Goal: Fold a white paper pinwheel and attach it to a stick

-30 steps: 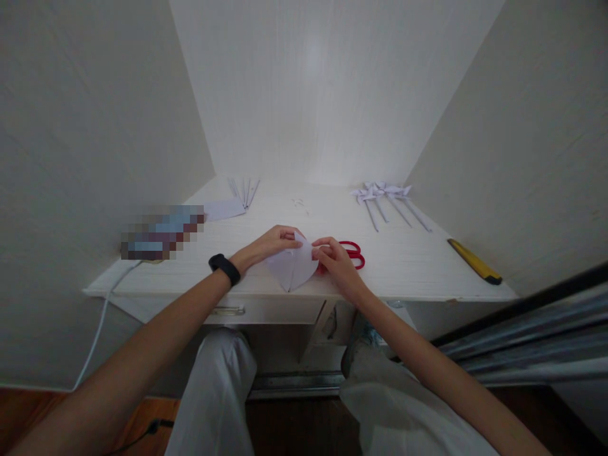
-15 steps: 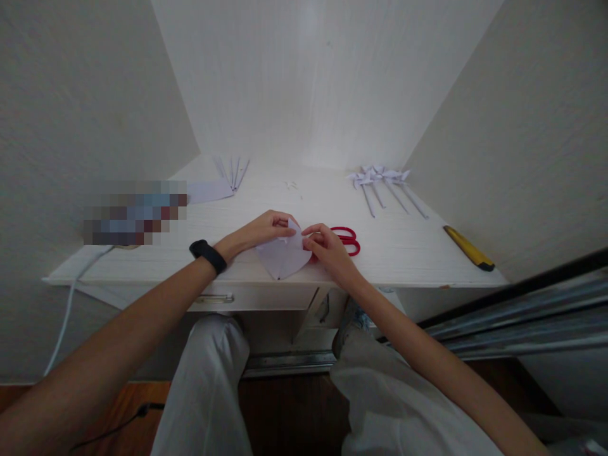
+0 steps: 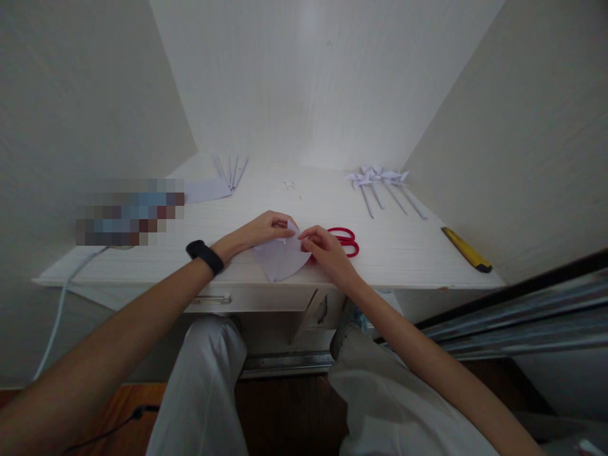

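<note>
Head view shows the left hand pinching a white paper between thumb and fingers. The right hand grasps the same paper with its fingertips, at the right side. This paper is between both hands. Red scissors lie just beside the right hand, and paper pinwheels lie beyond it, farther right.
</note>
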Available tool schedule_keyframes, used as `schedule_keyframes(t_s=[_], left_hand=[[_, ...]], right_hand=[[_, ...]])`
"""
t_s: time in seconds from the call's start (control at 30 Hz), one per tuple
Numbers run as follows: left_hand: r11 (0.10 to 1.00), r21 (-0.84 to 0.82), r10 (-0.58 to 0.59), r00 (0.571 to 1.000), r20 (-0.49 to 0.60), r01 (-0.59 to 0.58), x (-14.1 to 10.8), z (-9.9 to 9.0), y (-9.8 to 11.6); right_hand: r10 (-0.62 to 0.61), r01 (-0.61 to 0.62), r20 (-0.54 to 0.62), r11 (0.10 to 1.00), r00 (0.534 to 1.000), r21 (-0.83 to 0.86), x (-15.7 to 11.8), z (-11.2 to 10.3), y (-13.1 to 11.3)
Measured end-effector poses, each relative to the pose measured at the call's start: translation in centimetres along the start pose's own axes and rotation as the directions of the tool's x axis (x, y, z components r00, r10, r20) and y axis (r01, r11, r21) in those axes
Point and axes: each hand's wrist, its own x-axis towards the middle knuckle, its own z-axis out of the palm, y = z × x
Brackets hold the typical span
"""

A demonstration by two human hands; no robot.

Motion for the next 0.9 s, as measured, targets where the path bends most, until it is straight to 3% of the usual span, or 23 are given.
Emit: schedule_keyframes(t_s=[0.37, 0.9], left_hand=[[0.999, 0.008, -0.033, 0.999, -0.01, 0.033, -0.08, 0.09, 0.41], [0.99, 0.131, 0.047, 0.999, 0.018, -0.049, 0.02, -0.14, -0.07]], right_hand=[[-0.005, 0.005, 0.001, 1.0, 1.0, -0.021, 0.0, 0.01, 0.02], [0.005, -0.005, -0.006, 0.999, 1.0, -0.041, 0.06, -0.06, 0.26]])
